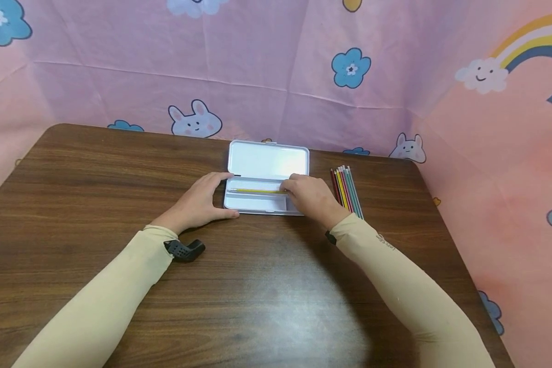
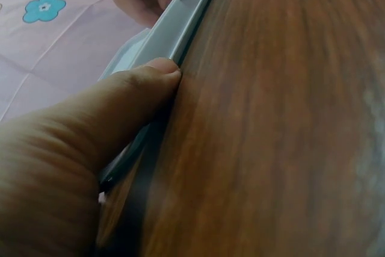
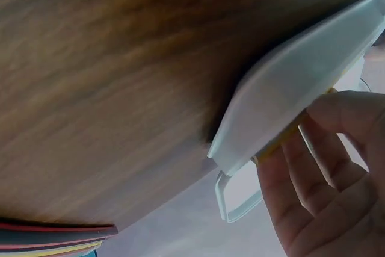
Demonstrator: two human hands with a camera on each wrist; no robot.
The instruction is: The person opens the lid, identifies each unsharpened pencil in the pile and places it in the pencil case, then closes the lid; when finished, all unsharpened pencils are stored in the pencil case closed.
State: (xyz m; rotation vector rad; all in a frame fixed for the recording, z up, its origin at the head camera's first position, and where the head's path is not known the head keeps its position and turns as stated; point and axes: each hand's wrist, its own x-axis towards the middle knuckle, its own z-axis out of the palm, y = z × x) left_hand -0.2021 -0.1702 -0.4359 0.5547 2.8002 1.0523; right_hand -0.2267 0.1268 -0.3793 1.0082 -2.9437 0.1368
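Observation:
A white pencil case lies on the table with its lid raised at the back. Along its left end, my left hand holds it, the thumb on the front side and the fingers at the hinge corner. A yellow pencil lies lengthwise over the long rear compartment. My right hand pinches that pencil near its right end, above the case. In the right wrist view, the pencil runs along the case's rim under the fingertips. The right hand covers the case's right end in the head view.
Right of the case lies a bundle of several pencils, dark red, yellow, pink and teal, partly behind my right wrist. The brown wooden table meets a patterned cloth along its back edge. A black strap mount sits at my left wrist.

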